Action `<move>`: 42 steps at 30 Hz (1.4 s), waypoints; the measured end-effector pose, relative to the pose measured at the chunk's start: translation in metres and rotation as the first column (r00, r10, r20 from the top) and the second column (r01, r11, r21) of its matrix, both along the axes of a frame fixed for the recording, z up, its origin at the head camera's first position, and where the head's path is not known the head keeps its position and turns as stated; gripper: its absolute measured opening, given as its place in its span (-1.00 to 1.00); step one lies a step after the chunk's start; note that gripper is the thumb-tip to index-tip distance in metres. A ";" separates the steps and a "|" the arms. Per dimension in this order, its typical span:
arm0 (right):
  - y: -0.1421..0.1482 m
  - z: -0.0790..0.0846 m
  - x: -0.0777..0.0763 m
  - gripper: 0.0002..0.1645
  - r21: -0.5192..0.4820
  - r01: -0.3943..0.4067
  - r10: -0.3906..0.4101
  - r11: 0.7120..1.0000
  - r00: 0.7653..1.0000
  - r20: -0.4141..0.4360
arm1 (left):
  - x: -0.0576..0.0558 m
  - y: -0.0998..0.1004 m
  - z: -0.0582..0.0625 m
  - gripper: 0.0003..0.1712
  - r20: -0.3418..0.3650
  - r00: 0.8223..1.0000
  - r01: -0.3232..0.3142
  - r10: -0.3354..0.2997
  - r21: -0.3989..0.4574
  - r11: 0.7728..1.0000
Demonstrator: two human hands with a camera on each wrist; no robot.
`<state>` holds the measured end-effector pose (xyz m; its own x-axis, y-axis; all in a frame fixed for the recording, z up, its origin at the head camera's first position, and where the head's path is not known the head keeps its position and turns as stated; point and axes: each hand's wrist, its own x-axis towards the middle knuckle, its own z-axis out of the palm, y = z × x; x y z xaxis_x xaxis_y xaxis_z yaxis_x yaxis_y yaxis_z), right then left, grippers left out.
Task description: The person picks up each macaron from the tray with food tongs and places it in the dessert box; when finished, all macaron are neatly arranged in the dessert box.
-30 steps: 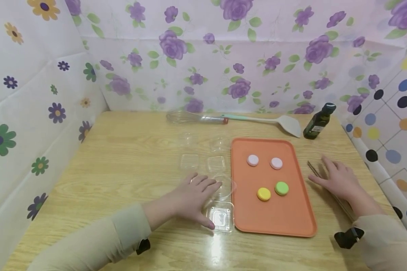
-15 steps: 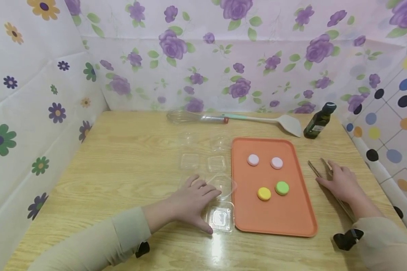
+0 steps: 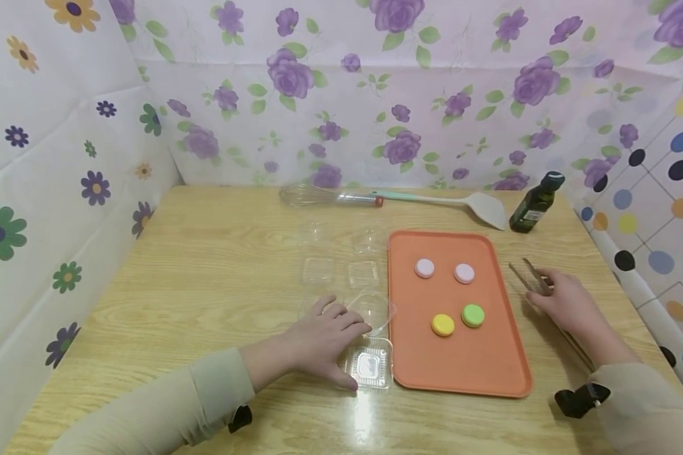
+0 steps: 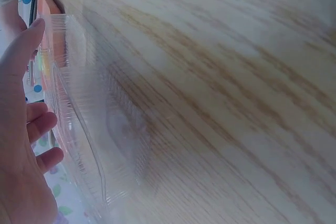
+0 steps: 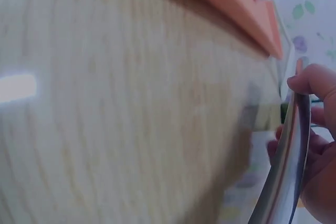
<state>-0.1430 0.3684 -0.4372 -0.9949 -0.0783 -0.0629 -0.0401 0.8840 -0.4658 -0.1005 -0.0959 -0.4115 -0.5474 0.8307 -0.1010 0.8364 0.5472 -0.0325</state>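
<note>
In the head view my right hand [image 3: 569, 303] grips long metal tongs [image 3: 535, 279] to the right of the orange tray [image 3: 461, 366]. The tongs' two tips stand apart, pointing away from me. The right wrist view shows my thumb and fingers around the metal arms of the tongs [image 5: 292, 156]. My left hand [image 3: 324, 341] has its fingers spread over a clear plastic box [image 3: 370, 363] left of the tray. In the left wrist view the fingers lie along the side of the clear box [image 4: 105, 129]. Yellow [image 3: 443, 325], green [image 3: 473, 315] and two pale pink macarons [image 3: 424, 268] lie on the tray.
More clear plastic boxes [image 3: 319, 270] stand left of the tray. Behind them lie a whisk [image 3: 330, 198] and a white spatula with a green handle [image 3: 484, 207]. A dark green bottle [image 3: 534, 205] stands at the back right. Patterned cloth walls [image 3: 341, 126] enclose the table.
My right hand has taken hold of the tongs, and their tips have shifted slightly up and left. My left hand has barely moved, its fingers a little lower over the box.
</note>
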 end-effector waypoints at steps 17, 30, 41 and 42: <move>-0.028 0.015 0.008 -0.46 0.058 -0.215 0.217 0.975 0.976 -0.028 | -0.001 -0.001 -0.002 -0.07 -0.031 0.998 0.051 -0.050 0.017 0.999; -0.033 0.019 0.021 -0.37 0.063 -0.366 0.366 0.928 0.930 0.020 | 0.001 0.001 -0.004 -0.15 -0.049 0.997 0.065 -0.063 0.025 0.998; -0.039 0.024 0.022 -0.37 0.050 -0.419 0.411 0.907 0.904 0.116 | 0.001 0.001 -0.005 -0.12 -0.071 0.996 0.063 -0.062 0.025 0.998; -0.039 0.023 0.022 -0.37 0.051 -0.426 0.418 0.904 0.901 0.119 | 0.001 0.001 -0.005 -0.12 -0.071 0.996 0.064 -0.062 0.027 0.998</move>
